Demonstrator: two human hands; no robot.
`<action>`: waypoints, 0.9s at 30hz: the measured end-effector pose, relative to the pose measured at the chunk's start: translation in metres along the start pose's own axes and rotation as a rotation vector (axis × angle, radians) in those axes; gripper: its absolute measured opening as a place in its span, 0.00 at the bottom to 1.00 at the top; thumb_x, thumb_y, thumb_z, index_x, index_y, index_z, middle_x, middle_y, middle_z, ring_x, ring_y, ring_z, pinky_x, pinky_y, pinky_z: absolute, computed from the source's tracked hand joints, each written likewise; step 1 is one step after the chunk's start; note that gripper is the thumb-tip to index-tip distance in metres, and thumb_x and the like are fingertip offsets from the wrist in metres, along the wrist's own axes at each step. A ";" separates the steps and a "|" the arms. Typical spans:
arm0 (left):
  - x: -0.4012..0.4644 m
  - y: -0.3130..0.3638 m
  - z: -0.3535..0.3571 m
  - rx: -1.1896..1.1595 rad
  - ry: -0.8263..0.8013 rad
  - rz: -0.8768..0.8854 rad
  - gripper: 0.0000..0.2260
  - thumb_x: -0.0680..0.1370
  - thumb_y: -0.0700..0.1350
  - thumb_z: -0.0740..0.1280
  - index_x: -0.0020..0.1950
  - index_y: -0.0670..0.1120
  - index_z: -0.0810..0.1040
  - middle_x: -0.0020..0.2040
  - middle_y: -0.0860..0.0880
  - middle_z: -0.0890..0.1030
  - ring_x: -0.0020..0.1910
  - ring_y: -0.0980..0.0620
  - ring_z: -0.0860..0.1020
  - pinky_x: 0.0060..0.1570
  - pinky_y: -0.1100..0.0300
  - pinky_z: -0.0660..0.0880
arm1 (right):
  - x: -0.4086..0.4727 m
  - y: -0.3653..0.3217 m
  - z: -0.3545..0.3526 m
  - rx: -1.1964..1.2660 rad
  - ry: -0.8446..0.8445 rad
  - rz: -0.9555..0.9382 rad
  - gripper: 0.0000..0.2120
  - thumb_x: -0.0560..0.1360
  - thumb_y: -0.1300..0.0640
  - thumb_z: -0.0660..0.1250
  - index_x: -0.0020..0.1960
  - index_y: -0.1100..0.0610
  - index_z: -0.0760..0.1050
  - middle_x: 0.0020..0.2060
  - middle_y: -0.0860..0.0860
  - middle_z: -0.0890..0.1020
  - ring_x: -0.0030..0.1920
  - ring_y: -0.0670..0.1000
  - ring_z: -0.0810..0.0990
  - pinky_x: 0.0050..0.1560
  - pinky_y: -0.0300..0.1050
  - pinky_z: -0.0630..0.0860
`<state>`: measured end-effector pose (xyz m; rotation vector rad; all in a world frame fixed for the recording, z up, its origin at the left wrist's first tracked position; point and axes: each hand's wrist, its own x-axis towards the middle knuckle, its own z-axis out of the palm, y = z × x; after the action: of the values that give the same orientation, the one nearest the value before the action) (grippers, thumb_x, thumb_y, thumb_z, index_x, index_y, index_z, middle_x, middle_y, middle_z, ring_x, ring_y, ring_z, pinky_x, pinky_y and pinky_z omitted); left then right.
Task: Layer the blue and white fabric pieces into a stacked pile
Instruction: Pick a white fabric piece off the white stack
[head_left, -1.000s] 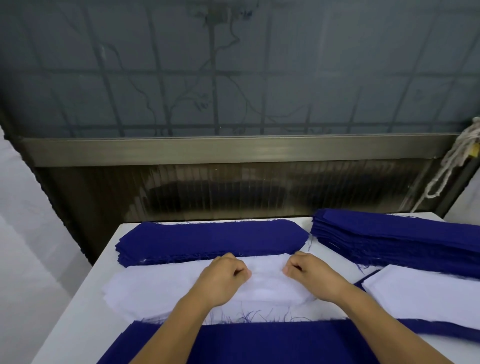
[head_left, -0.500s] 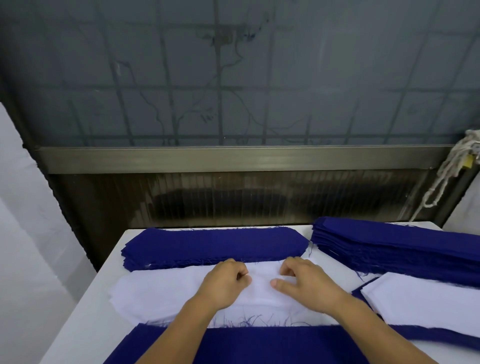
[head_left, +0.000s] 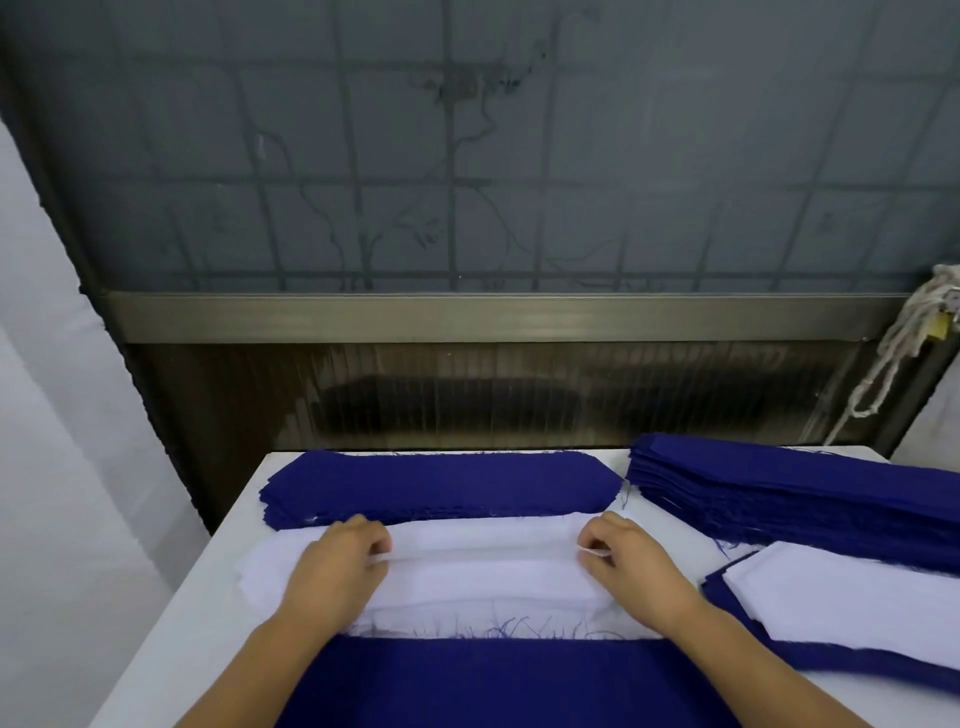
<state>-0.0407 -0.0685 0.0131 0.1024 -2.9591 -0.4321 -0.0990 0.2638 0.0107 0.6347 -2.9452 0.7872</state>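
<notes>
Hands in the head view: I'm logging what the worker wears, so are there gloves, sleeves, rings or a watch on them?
Nothing is worn that shows. The left hand and right hand are bare, with no gloves or rings visible. Both forearms are bare up to the bottom edge of the picture, with no sleeves, watch or bands in view.

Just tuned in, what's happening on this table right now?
A person is sorting cut fabric. Both hands, left hand and right hand, pinch the top white piece of a white stack in the middle of the white table. A blue stack lies just beyond it, a taller blue pile to the right, and a blue piece lies nearest the person.
</notes>
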 end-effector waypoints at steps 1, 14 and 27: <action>-0.002 -0.009 -0.004 0.009 -0.007 -0.024 0.04 0.78 0.47 0.65 0.47 0.57 0.73 0.47 0.58 0.75 0.44 0.59 0.74 0.46 0.71 0.72 | 0.000 -0.001 0.000 0.021 -0.008 0.007 0.07 0.78 0.57 0.65 0.44 0.46 0.72 0.44 0.41 0.75 0.45 0.42 0.74 0.46 0.30 0.70; -0.005 -0.018 -0.032 -0.072 -0.102 -0.077 0.05 0.79 0.46 0.65 0.46 0.56 0.75 0.43 0.58 0.78 0.41 0.59 0.76 0.39 0.72 0.68 | 0.003 -0.015 -0.024 -0.135 -0.066 0.019 0.11 0.81 0.56 0.59 0.60 0.53 0.76 0.57 0.49 0.78 0.54 0.47 0.77 0.57 0.36 0.71; -0.055 0.009 -0.080 -0.283 -0.146 0.097 0.07 0.77 0.49 0.68 0.47 0.62 0.75 0.48 0.63 0.78 0.50 0.60 0.77 0.47 0.74 0.70 | -0.085 -0.017 -0.083 0.142 0.042 0.068 0.08 0.78 0.50 0.65 0.45 0.37 0.72 0.42 0.39 0.80 0.47 0.38 0.78 0.42 0.29 0.74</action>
<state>0.0261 -0.0770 0.0845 -0.1091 -2.9880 -0.8720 -0.0208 0.3231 0.0804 0.5207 -2.9058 1.0098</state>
